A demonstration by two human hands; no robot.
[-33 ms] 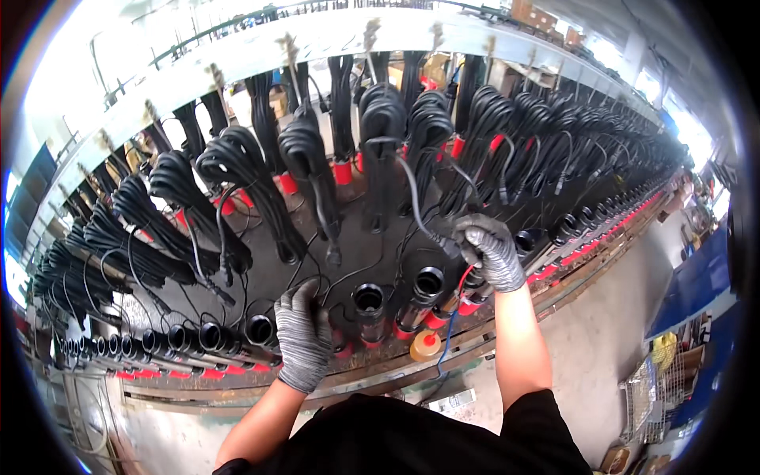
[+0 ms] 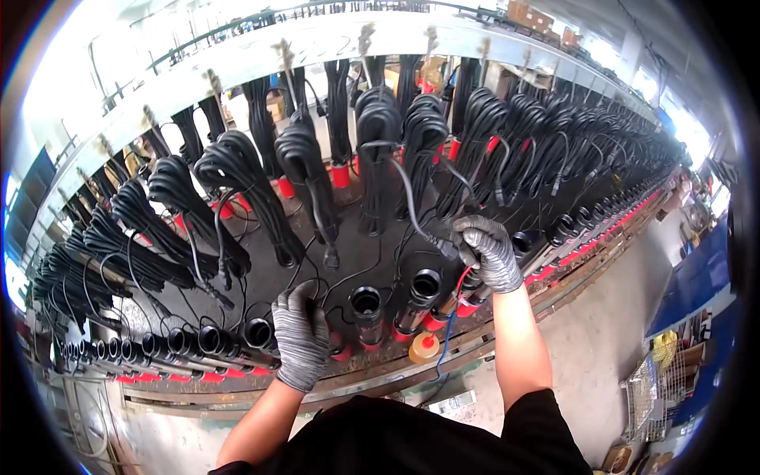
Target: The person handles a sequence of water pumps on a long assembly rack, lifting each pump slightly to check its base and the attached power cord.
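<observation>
Right hand [image 2: 488, 252], curled beside cable plug [image 2: 448, 248], red wire [image 2: 461, 278] best left slack; left hand [image 2: 301, 339], half-bent near black tube [image 2: 260, 333]; both holds unclear.

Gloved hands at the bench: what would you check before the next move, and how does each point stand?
1. Gloves on both hands: ok; the left hand and right hand are covered.
2. Right hand's grip on the plug: cannot tell; its fingers are curled right beside it, but the contact is unclear.
3. Two tubes between the hands, mouths open: ok, on the nearer and its neighbour.
4. Cable bundles hung up: ok, in a row below the pale rail.
5. Blue wire kept within the bench: not ok; it runs down across the front edge.
</observation>
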